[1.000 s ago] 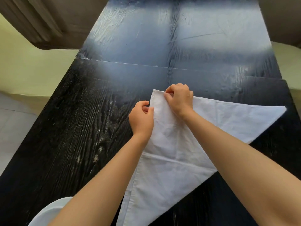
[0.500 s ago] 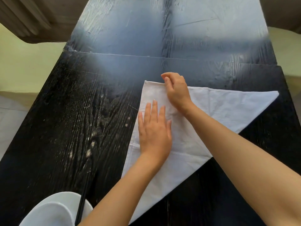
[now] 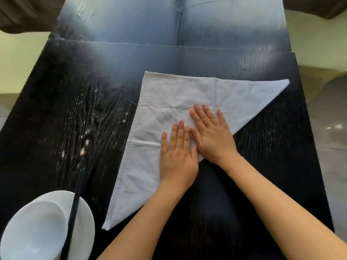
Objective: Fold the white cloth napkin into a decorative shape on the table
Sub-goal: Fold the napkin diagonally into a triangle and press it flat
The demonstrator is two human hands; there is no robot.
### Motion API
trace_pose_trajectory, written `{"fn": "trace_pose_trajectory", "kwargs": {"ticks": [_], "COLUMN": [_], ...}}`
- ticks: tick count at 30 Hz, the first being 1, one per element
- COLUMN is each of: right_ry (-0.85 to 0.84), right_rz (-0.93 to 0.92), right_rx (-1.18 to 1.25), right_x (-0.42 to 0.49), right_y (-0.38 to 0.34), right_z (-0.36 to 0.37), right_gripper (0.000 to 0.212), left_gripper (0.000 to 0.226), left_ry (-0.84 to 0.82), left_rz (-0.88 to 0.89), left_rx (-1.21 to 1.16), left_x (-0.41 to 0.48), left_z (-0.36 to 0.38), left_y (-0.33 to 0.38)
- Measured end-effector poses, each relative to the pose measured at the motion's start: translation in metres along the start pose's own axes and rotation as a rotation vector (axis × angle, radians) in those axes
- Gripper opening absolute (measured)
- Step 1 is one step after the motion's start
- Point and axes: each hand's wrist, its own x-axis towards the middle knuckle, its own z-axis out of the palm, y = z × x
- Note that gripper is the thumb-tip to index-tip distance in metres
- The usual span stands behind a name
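Observation:
The white cloth napkin lies flat on the black wooden table, folded into a triangle. Its square corner points to the far left, one tip to the far right, the other toward the near left. My left hand rests palm down on the napkin near the long folded edge, fingers spread. Beside it and touching it, my right hand also presses flat on the cloth, fingers spread. Neither hand grips anything.
A white bowl on a white plate sits at the near left corner, with dark chopsticks laid across it. A seam crosses the table further back. Floor shows past both side edges.
My right hand left the far corner of the napkin and came down flat beside my left hand. The left hand slid nearer along the cloth. The view tilted down, bringing the bowl into sight.

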Motion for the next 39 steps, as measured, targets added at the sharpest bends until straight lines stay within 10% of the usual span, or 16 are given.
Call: {"fn": "trace_pose_trajectory", "kwargs": {"ticks": [21,30,39], "right_ry": [-0.037,-0.199,-0.142], "right_rz": [0.162,-0.035,-0.121], "right_rx": [-0.084,-0.134,0.003], "right_x": [0.021,0.044,-0.041], "right_y": [0.086,0.116,-0.004], "right_z": [-0.028,-0.047,-0.018], "right_gripper": [0.055,0.056,0.054], "left_gripper": [0.07,0.069,0.055], "left_ry": [-0.032,-0.07,0.082], "left_rz": [-0.22,-0.276,-0.152], "left_rx": [0.084,-0.036,-0.057], "left_x": [-0.085,-0.173,-0.084], "left_z": [-0.016,-0.006,-0.02], "left_y": [-0.075,0.008,0.039]}}
